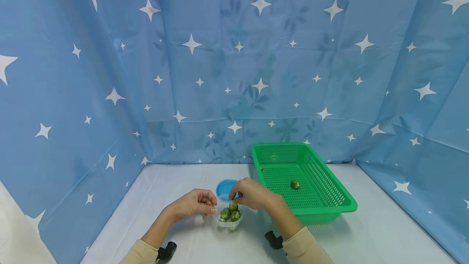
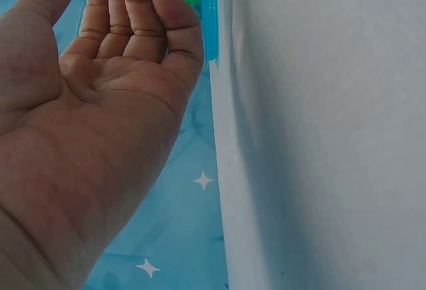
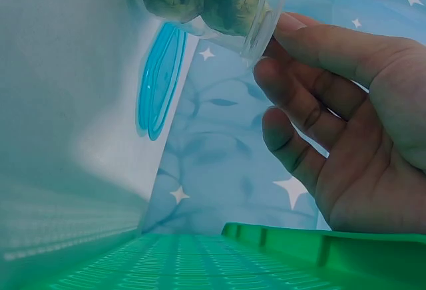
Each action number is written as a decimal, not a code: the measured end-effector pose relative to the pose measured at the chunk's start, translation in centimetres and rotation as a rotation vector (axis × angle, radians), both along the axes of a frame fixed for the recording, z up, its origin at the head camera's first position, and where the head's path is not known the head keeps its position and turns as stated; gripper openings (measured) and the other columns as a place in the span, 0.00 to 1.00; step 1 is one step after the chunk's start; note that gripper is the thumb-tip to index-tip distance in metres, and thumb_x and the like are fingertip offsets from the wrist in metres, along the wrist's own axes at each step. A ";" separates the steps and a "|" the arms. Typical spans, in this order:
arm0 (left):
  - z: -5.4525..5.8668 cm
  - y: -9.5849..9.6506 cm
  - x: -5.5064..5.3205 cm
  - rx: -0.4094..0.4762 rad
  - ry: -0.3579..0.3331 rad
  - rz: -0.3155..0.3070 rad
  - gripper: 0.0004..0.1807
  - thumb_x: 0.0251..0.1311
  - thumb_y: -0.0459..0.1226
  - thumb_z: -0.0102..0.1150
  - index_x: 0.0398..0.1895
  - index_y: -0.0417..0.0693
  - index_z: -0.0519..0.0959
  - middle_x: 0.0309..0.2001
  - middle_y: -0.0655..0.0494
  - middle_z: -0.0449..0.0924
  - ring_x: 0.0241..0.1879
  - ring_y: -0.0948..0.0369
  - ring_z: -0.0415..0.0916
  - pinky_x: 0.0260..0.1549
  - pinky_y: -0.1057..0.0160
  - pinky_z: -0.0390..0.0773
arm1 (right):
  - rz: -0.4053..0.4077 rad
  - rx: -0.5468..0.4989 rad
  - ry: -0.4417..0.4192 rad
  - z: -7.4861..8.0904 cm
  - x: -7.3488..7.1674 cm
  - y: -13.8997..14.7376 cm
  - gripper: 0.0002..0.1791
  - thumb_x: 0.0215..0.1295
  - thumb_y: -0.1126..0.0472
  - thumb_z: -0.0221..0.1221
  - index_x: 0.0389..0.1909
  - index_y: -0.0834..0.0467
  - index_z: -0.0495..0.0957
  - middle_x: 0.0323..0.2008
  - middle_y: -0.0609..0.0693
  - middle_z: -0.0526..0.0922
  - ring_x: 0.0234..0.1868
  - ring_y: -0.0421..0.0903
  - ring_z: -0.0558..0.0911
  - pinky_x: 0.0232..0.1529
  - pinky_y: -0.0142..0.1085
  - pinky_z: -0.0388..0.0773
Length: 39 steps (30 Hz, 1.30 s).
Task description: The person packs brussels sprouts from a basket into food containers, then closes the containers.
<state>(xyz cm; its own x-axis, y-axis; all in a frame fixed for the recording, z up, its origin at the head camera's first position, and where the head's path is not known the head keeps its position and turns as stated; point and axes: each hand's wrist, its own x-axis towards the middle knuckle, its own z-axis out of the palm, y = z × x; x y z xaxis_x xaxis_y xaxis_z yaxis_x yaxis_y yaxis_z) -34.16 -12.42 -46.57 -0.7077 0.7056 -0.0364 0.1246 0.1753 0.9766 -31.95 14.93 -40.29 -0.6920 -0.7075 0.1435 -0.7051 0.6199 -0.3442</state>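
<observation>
A small clear plastic container stands on the white table with several Brussels sprouts inside. Over its far side, my right hand pinches one Brussels sprout between thumb and fingertips. The right wrist view shows those fingertips at the container's rim, which partly hides what they hold. My left hand is just left of the container, fingers loosely bent and holding nothing. Whether its thumb tip touches the container I cannot tell. A blue lid lies behind the container.
On the right stands a green perforated basket, with a single Brussels sprout on its bottom and a tiny brown scrap near its left wall. A blue star-patterned curtain encloses the table at the back and sides.
</observation>
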 end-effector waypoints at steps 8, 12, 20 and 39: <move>0.0 -0.1 0.0 0.001 0.000 -0.004 0.21 0.66 0.36 0.69 0.53 0.28 0.76 0.36 0.57 0.82 0.34 0.62 0.78 0.35 0.62 0.80 | 0.011 0.000 0.008 0.1 0.1 0.0 0.07 0.67 0.66 0.69 0.42 0.55 0.91 0.40 0.44 0.90 0.36 0.32 0.83 0.39 0.27 0.81; 0.0 -0.1 0.0 -0.001 -0.002 0.002 0.20 0.67 0.35 0.68 0.53 0.28 0.76 0.36 0.57 0.82 0.34 0.62 0.77 0.35 0.62 0.80 | 0.011 0.013 0.013 0.1 0.2 0.0 0.07 0.68 0.66 0.68 0.42 0.54 0.91 0.40 0.44 0.89 0.35 0.31 0.81 0.38 0.27 0.80; 0.2 0.0 0.1 -0.004 -0.003 0.007 0.19 0.67 0.35 0.68 0.53 0.28 0.76 0.36 0.57 0.81 0.34 0.62 0.77 0.35 0.62 0.80 | -0.001 0.003 -0.001 0.2 0.2 0.0 0.07 0.68 0.66 0.68 0.43 0.54 0.91 0.41 0.44 0.90 0.34 0.31 0.82 0.38 0.27 0.80; 0.2 0.1 0.1 -0.001 -0.008 0.014 0.20 0.67 0.36 0.69 0.52 0.29 0.76 0.35 0.57 0.82 0.34 0.62 0.77 0.35 0.61 0.80 | 0.023 -0.109 0.062 1.1 0.4 0.9 0.09 0.69 0.66 0.67 0.47 0.54 0.89 0.42 0.47 0.89 0.40 0.35 0.83 0.40 0.28 0.81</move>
<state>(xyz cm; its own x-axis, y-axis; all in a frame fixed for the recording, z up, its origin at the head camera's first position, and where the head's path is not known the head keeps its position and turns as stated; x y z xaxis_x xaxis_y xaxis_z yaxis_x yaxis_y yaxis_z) -34.04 -12.33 -46.39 -0.7173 0.6954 -0.0428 0.1144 0.1782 0.9773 -31.57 15.81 -39.21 -0.6630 -0.7011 0.2627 -0.7410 0.5645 -0.3637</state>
